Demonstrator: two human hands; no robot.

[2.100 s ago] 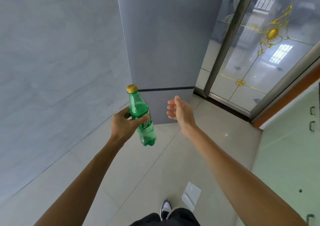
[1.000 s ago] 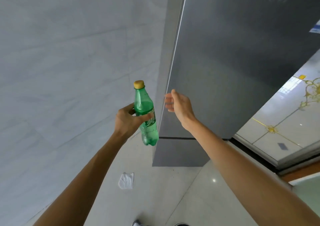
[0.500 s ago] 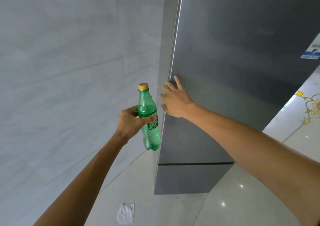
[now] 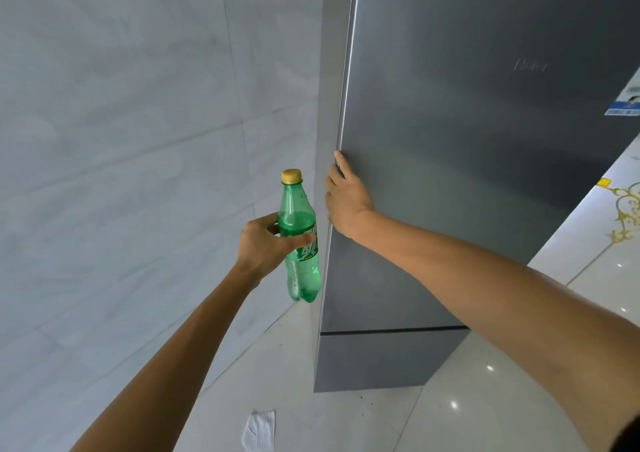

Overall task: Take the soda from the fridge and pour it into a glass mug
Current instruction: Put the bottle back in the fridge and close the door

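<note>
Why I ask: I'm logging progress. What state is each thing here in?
soda bottle: capped, upright, partly full.
left hand: grips the soda bottle.
fridge door: looks shut, or barely ajar.
right hand: fingers curl round the fridge door's edge.
paper: lies on the floor.

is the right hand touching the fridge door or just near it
Touching. The head view shows the right hand at the left edge of the fridge door, its fingers hooked round that edge with no gap.
</note>
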